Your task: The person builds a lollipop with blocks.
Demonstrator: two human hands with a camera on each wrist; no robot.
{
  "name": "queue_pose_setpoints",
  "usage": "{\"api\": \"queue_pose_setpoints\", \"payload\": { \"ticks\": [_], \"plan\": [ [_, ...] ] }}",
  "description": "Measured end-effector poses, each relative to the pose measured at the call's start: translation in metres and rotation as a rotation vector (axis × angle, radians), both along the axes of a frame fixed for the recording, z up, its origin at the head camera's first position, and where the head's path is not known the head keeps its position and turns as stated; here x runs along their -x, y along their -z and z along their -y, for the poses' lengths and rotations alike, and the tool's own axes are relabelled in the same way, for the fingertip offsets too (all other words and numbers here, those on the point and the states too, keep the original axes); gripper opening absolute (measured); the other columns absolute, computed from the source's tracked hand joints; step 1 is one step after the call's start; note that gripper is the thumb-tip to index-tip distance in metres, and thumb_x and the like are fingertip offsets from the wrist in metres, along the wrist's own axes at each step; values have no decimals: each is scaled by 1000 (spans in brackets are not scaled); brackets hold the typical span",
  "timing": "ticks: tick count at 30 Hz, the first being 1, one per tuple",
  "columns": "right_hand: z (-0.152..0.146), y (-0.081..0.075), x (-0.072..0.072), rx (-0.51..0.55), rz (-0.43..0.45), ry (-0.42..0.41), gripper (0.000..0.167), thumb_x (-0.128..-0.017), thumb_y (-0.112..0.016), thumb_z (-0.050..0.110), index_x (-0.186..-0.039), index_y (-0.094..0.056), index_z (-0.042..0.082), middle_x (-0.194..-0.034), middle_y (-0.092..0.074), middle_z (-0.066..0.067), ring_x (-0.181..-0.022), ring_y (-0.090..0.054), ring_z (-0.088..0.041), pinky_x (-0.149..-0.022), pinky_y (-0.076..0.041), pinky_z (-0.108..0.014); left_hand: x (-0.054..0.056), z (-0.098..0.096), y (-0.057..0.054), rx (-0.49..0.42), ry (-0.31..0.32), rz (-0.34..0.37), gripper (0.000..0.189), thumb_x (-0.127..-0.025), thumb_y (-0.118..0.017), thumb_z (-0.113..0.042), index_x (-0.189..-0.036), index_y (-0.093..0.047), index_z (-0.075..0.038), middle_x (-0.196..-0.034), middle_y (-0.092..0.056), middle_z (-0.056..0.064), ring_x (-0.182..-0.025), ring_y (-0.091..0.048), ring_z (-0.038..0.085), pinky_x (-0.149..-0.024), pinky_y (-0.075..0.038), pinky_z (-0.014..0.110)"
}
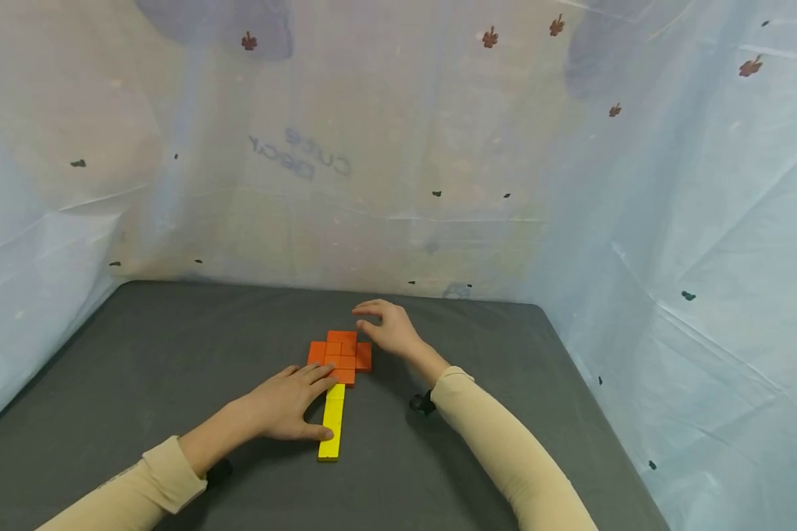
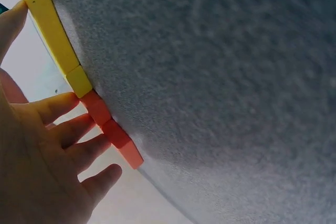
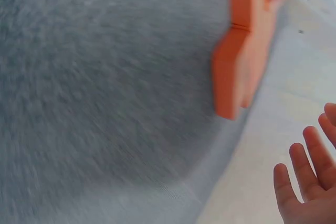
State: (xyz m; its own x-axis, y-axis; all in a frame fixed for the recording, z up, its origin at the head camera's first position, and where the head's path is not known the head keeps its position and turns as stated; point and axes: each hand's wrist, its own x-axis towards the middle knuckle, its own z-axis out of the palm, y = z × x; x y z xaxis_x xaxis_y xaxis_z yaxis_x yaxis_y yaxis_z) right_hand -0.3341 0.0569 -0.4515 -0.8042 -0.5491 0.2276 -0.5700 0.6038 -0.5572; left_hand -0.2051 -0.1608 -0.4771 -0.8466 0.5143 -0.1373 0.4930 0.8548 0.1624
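Flat orange blocks (image 1: 342, 346) lie fitted together in a cross-like shape on the dark table. From their near side a strip of yellow blocks (image 1: 332, 420) runs toward me. My left hand (image 1: 282, 405) has its fingers spread, with fingertips on the orange blocks and the thumb on the yellow strip. In the left wrist view the fingers (image 2: 86, 150) touch the side of the orange blocks (image 2: 115, 134). My right hand (image 1: 388, 328) is held just beyond the far right of the orange blocks, fingers loosely bent and holding nothing. The right wrist view shows it apart from the orange blocks (image 3: 231, 72).
A dark grey cloth surface (image 1: 206, 332) covers the table. Pale translucent sheeting (image 1: 398, 147) with small leaf marks and faint lettering hangs behind and at both sides. A dark strap (image 1: 422, 403) shows at the right wrist.
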Motion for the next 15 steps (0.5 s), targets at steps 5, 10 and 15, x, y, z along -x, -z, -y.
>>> {"api": "queue_pose_setpoints", "payload": {
  "ticks": [5,10,15],
  "plan": [
    [-15,-20,-6,89,1,42,31,-95,-60,26,-126,-64,23,-136,-55,3,-126,-51,-17,-101,-46,-41,2,0,-1,10,-2,-27,100,-72,-53,-83,-149,-37,-22,-158,-26,3,-144,-28,28,-114,-20,58],
    [-36,-29,-14,147,-13,97,34,-95,-62,27,-128,-63,24,-138,-54,4,-128,-49,-16,-103,-45,-42,2,3,-1,18,15,-117,100,-73,-51,-83,-149,-37,-19,-158,-26,5,-144,-27,30,-115,-18,59],
    [-67,-27,-25,130,-94,162,44,-96,-59,33,-138,-53,24,-144,-49,0,-134,-44,-23,-106,-40,-49,1,18,-4,-37,-36,-227,97,-76,-55,-77,-149,-37,-17,-158,-25,8,-144,-25,34,-113,-19,61]
  ]
}}
